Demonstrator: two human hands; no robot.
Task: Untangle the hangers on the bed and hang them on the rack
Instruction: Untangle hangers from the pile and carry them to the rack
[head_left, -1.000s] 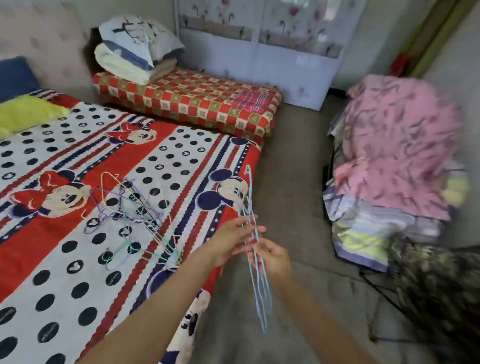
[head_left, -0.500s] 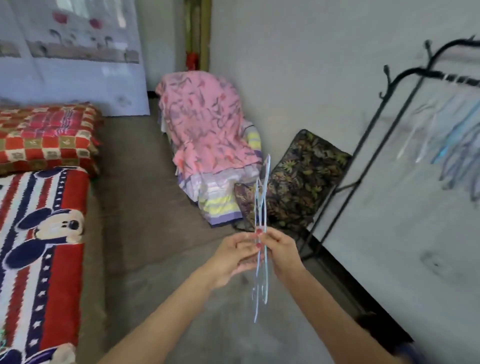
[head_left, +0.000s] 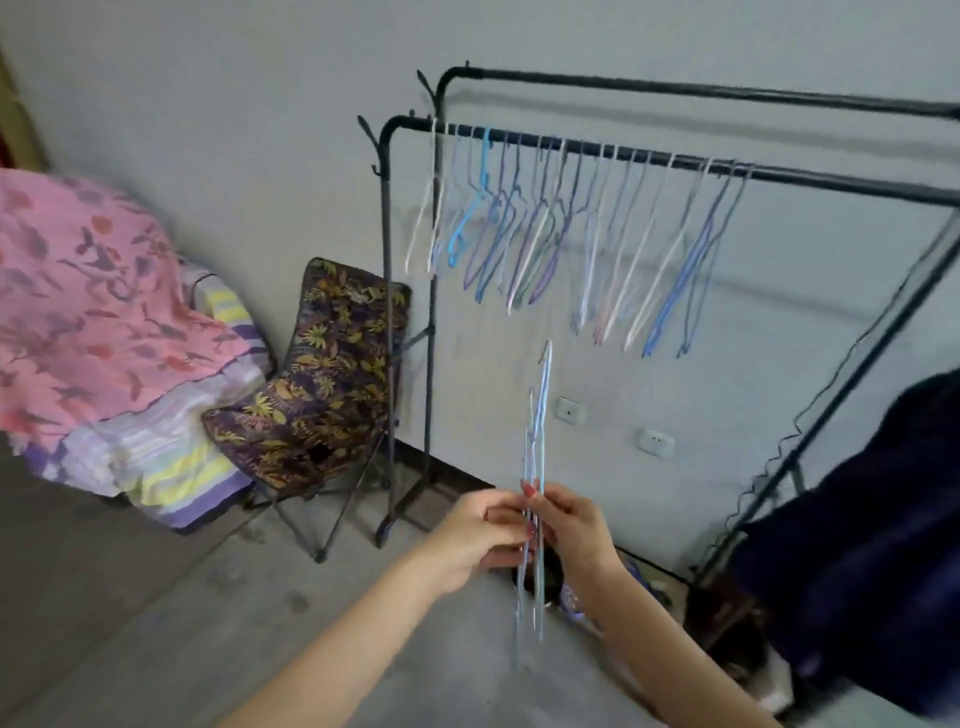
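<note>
Rack (head_left: 675, 161) right end off-frame

Single head-worn wide-angle view, looking forward and slightly down from the person's standing height toward a grey wall. The left hand (head_left: 470, 540) and right hand (head_left: 574, 527) sit close to the lens, low and centre, with both forearms entering from the bottom edge. The black rack (head_left: 675, 161) stands farther off, filling the upper right, its rails bowed by lens distortion. A folding chair (head_left: 322, 364) and a pile of bedding (head_left: 104, 332) occupy the left side. No second view is given.
</note>
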